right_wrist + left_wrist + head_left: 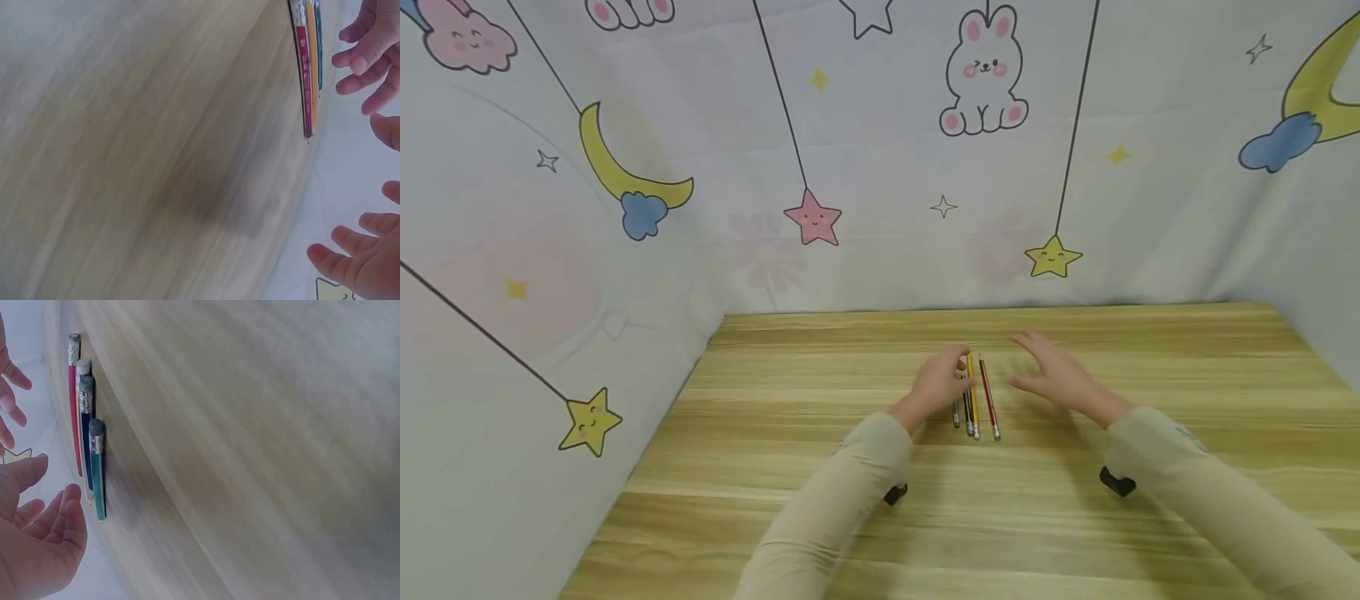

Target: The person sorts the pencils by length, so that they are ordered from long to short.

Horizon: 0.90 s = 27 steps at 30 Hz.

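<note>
Several pencils with eraser ends lie side by side on the wooden table. The red pencil (989,400) is rightmost, slightly apart from the yellow pencil (974,408). Left of these are a dark blue pencil (87,434) and a shorter teal pencil (97,478). Over the left side of the group hovers my left hand (937,385), fingers loosely bent and thumb apart, hiding the far ends of some pencils. In the left wrist view nothing is between its fingers. My right hand (1060,375) is spread in the air to the right of the red pencil, holding nothing.
The wooden table (790,433) extends to both sides and toward me. A white cloth (880,267) printed with stars, moons and rabbits hangs along its back edge and left side. Dark wrist-worn pieces (1117,482) show under the sleeves.
</note>
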Tool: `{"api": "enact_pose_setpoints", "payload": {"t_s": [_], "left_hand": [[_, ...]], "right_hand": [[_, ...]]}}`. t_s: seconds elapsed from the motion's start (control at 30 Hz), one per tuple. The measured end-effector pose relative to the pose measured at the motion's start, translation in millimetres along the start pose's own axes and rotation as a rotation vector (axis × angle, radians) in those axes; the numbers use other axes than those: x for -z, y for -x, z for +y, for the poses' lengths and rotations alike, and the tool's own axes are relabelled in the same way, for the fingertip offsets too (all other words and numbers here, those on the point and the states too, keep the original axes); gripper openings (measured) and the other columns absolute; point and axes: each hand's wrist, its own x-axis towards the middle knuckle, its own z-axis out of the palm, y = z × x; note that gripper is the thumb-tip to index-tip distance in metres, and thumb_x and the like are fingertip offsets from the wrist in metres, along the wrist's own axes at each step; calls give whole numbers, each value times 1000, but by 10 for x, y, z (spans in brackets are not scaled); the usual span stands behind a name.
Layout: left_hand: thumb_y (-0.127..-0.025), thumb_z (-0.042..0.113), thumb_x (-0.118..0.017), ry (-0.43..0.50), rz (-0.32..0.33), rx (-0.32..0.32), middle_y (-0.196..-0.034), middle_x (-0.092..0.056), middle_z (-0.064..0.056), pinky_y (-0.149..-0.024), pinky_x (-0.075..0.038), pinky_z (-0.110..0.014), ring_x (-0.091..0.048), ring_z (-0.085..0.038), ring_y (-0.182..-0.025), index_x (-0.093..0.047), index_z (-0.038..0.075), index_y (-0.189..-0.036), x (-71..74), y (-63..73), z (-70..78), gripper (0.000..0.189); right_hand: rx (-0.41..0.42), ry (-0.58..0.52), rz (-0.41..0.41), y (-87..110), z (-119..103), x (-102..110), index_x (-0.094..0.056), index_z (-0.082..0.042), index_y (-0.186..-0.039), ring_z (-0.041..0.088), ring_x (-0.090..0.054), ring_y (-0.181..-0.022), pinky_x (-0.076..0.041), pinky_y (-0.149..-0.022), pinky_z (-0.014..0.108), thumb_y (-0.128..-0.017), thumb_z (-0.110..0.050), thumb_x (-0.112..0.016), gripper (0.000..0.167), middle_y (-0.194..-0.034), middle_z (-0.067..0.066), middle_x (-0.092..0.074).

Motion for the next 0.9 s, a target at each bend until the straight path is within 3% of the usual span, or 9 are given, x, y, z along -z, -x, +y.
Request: {"api": "enact_pose_setpoints", "payload": {"t_s": [0.2,0.33,0.63,0.9], "left_hand": [[-80,14,-64,94,31,30,-104,-63,-10,-74,-50,-25,-61,-19,-92,-46,6,-125,-41,-22,7,49],[-78,11,-66,116,44,40,-99,-65,-10,-69,-49,-22,-61,-18,-87,-49,5,-121,-60,-19,24,47],[-74,11,-69,83,67,33,-85,-66,-8,-62,-46,-18,-61,-15,-74,-52,3,-114,-101,4,62,45],[-74,15,-69,8,52,42,-78,-62,-2,-56,-41,-17,-54,-9,-66,-54,5,-112,-157,-13,62,42]], "right_hand": [[-73,-179,-1,-67,-59,-94,-32,4,-132,44,-46,-109,-43,-85,50,-81,-15,-61,62,-134,26,-35],[-125,-289,-22,-95,-94,-166,-33,5,-131,42,-52,-103,-49,-77,44,-81,-12,-61,59,-128,29,-40],[-231,-435,-40,-144,-119,-324,-38,7,-126,40,-55,-97,-52,-62,32,-81,-9,-60,53,-114,31,-49],[-310,-451,-69,-178,-130,-380,-42,6,-121,19,-56,-69,-50,-53,28,-80,-10,-61,48,-98,23,-54]]}}
